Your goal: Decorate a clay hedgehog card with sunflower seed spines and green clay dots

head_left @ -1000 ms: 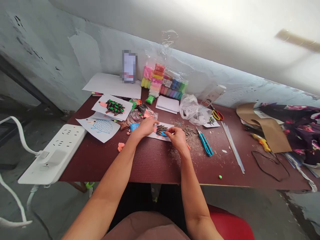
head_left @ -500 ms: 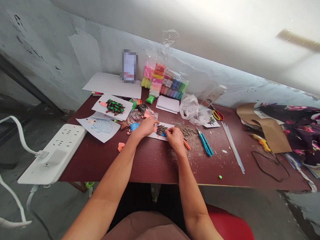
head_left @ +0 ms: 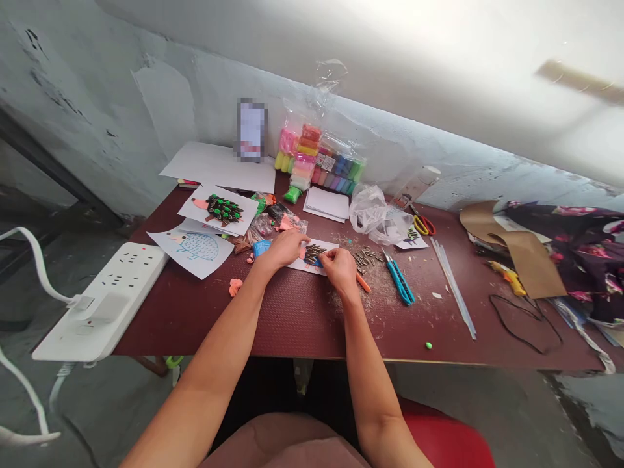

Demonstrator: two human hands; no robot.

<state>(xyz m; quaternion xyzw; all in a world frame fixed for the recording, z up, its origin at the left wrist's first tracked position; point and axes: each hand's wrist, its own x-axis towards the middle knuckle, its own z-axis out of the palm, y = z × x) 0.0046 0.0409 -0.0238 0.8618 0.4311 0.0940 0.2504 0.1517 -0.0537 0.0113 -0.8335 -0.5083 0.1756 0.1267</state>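
A white paper sheet (head_left: 299, 263) lies under both hands, with a hedgehog shape covered in rows of dark seeds (head_left: 314, 253) and a patch of blue clay (head_left: 313, 262). My left hand (head_left: 285, 250) rests on the sheet, fingers reaching toward the seeds and holding nothing visible. My right hand (head_left: 340, 270) is bunched at the blue clay, its fingertips hiding whatever lies between them. Loose sunflower seeds (head_left: 365, 260) are scattered to its right, and an orange clay tool (head_left: 363, 283) lies next to the right wrist.
Finished hedgehog sheets (head_left: 224, 211) lie to the left, near torn clay packets. Packs of coloured clay (head_left: 312, 162) stand at the back. A blue-handled craft knife (head_left: 400, 281), scissors (head_left: 424, 225), a plastic bag (head_left: 373, 214) and a white power strip (head_left: 102, 302) surround the maroon table (head_left: 292, 325).
My right hand has shifted slightly left over the blue clay, leaving the orange tool fully visible. My left hand has barely moved.
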